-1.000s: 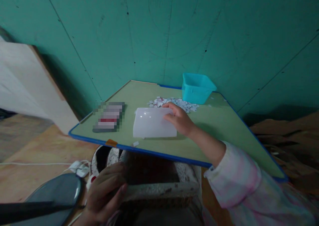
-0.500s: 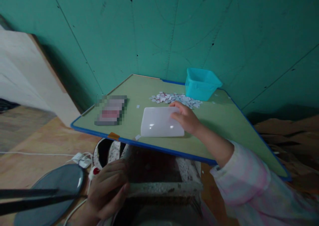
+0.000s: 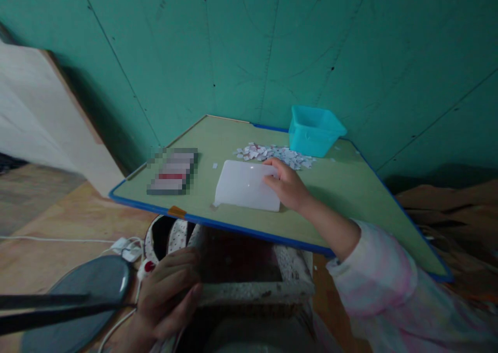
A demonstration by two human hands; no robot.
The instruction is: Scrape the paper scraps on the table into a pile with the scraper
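My right hand [image 3: 287,186] is closed on the right edge of a glossy white sheet [image 3: 247,187], thumb on top. The sheet is slightly bent and tilted, low over the pale green table [image 3: 327,223]. Just beyond it lies a heap of small paper pieces [image 3: 268,153], partly hidden behind my fingers. One small piece [image 3: 215,165] lies apart to the left, and another is at the sheet's near left corner. Below the table edge, my left hand [image 3: 169,293] is closed with curled fingers beside a worn white frame bar [image 3: 257,293]; what it grips is hidden.
A turquoise plastic bin [image 3: 315,135] stands behind the heap by the green wall [image 3: 241,46]. A pixelated flat object [image 3: 173,171] lies on the table's left side. Two dark bars [image 3: 58,309] cross a grey round lid-like thing [image 3: 78,296] near a white cable and plug [image 3: 126,249].
My right hand has shifted the white sheet a little left and away from me, changing its tilt; its near left corner now meets the loose paper piece. My left hand stays in place.
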